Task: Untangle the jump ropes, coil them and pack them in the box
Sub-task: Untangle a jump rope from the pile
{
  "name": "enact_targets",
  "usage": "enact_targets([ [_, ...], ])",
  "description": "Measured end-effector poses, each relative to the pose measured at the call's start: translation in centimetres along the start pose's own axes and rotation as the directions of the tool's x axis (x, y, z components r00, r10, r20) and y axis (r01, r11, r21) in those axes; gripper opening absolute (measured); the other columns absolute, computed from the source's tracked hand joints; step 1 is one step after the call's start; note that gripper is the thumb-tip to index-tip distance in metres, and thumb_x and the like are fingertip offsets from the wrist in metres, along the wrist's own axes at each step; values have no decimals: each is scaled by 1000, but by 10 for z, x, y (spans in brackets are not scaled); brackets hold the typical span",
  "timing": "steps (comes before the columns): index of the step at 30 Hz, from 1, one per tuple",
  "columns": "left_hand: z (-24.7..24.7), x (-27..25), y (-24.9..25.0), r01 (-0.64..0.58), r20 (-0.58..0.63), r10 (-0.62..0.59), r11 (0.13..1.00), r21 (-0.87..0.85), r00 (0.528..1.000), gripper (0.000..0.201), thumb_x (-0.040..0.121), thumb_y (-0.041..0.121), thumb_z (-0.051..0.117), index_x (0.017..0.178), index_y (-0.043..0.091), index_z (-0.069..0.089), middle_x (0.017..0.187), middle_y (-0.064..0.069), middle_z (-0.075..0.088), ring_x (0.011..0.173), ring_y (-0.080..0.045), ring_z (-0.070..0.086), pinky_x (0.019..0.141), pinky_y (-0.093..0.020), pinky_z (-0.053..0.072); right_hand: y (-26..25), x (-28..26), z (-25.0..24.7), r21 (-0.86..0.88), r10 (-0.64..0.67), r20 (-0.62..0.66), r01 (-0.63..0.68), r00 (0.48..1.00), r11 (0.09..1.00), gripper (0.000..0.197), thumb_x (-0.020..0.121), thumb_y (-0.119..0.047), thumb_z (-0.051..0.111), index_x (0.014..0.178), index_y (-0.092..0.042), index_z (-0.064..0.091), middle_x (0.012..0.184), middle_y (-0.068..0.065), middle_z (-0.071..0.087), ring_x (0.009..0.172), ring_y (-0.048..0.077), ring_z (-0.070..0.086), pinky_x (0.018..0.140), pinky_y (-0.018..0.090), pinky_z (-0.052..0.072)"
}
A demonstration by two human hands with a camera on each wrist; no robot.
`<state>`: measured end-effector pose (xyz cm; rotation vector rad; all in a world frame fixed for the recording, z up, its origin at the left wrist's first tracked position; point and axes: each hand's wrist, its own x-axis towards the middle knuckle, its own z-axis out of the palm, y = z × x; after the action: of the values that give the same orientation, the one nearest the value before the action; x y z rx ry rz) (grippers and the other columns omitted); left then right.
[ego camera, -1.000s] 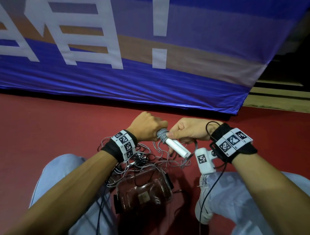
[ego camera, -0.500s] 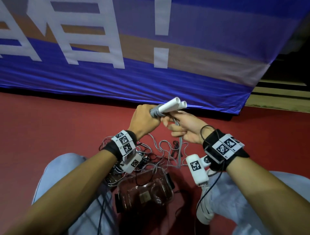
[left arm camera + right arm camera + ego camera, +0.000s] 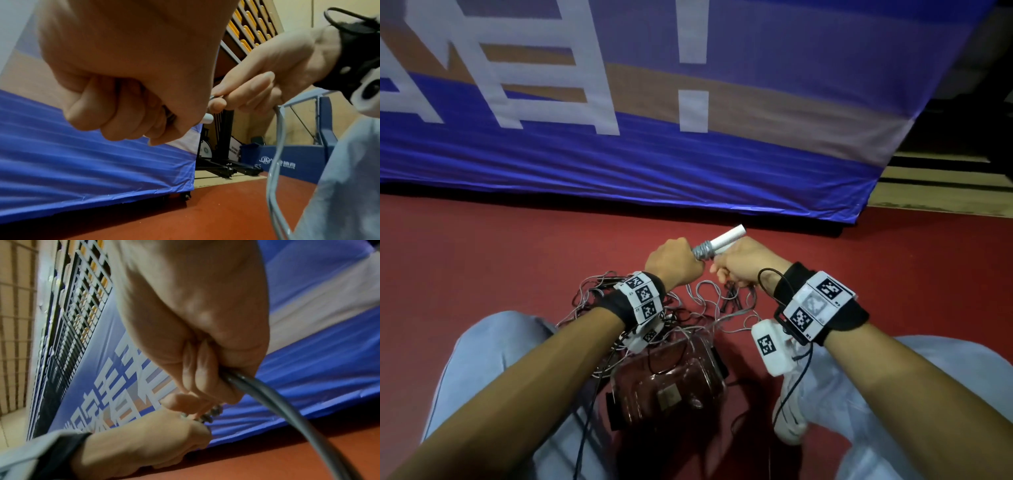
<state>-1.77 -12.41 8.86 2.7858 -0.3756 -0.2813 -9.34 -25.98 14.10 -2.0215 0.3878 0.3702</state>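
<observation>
My left hand [image 3: 676,262] grips white jump-rope handles [image 3: 727,236] with grey cord wound round them [image 3: 703,250]; the handles point up and to the right. My right hand [image 3: 743,265] holds the grey cord [image 3: 267,395] in a fist just right of the winding, and the cord hangs down from it [image 3: 276,155]. A tangle of grey and black ropes [image 3: 709,301] lies on the red floor under both hands. The clear plastic box [image 3: 671,383] sits between my knees, with rope strands trailing over its far rim.
A blue banner [image 3: 654,164] stands close behind the hands. My legs in light trousers [image 3: 493,370] flank the box, with a white shoe [image 3: 791,404] at the right. Gym equipment [image 3: 224,146] stands beyond the banner's right end.
Both hands rose from the tangle and swung the handles from pointing down-right to up-right. Since half a second ago the right hand moved over the handles, and the hands sank slightly.
</observation>
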Motion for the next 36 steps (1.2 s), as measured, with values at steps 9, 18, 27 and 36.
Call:
enact_targets([
  [9, -14, -2, -4, -170, 116, 147, 961, 218, 982, 16, 88, 33, 63, 89, 17, 62, 77, 1, 62, 65, -18, 61, 60, -32, 49, 10, 2, -15, -616, -408, -88, 272, 909, 739, 37, 92, -41, 75, 67, -15, 67, 60, 0, 65, 54, 19, 61, 57, 34, 53],
  [18, -29, -11, -11, -554, 243, 522, 595, 583, 817, 20, 90, 34, 54, 75, 21, 54, 82, -5, 69, 65, -30, 58, 61, -31, 43, 4, 4, -14, -650, -404, 67, 347, 912, 676, 57, 55, -68, 88, 86, -22, 73, 83, -9, 70, 74, 13, 66, 69, 35, 56],
  [27, -52, -6, -19, -610, 184, 712, 404, 682, 677, 18, 84, 29, 56, 95, 17, 63, 82, -6, 71, 72, -33, 69, 58, -31, 36, 6, 3, -14, -294, -329, 294, 412, 898, 863, 49, 73, -60, 84, 62, -19, 59, 59, 6, 57, 57, 22, 34, 57, 35, 27],
  [36, -47, -12, -27, -746, -59, 906, 380, 548, 418, 27, 81, 39, 61, 71, 14, 59, 56, -1, 58, 37, -25, 55, 41, -23, 35, 0, 1, -22, -261, -223, 409, 347, 885, 901, 58, 73, -65, 82, 73, -8, 71, 61, 7, 41, 56, 21, 28, 54, 34, 17],
])
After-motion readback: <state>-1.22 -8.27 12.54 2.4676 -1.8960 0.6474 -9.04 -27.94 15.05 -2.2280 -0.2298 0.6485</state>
